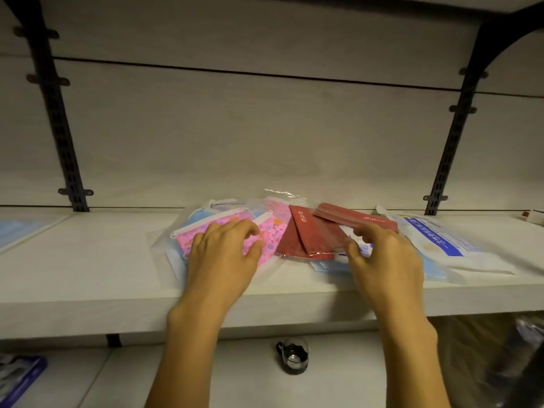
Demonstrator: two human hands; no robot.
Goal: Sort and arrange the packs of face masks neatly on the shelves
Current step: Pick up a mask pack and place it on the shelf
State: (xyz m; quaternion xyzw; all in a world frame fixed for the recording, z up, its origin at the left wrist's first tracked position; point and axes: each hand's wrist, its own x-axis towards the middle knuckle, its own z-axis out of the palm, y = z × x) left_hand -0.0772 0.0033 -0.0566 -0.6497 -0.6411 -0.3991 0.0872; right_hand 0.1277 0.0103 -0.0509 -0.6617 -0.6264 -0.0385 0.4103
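A heap of face mask packs lies on the white shelf (88,278). My left hand (223,254) rests with curled fingers on a clear zip pack of pink patterned masks (206,228), which overlaps a blue mask pack (194,216). A second pink pack (272,234) sits just right of it. Red mask packs (306,240) lie fanned in the middle. My right hand (385,254) pinches the raised end of one red pack (353,217), lifted above the others. Blue masks under my right hand are mostly hidden.
A large white and blue printed pack (441,237) lies at the right of the shelf. Another blue pack (17,228) sits at the far left. Dark slotted uprights (59,119) flank the bay. Below, a small dark round object (293,354) stands on the lower shelf.
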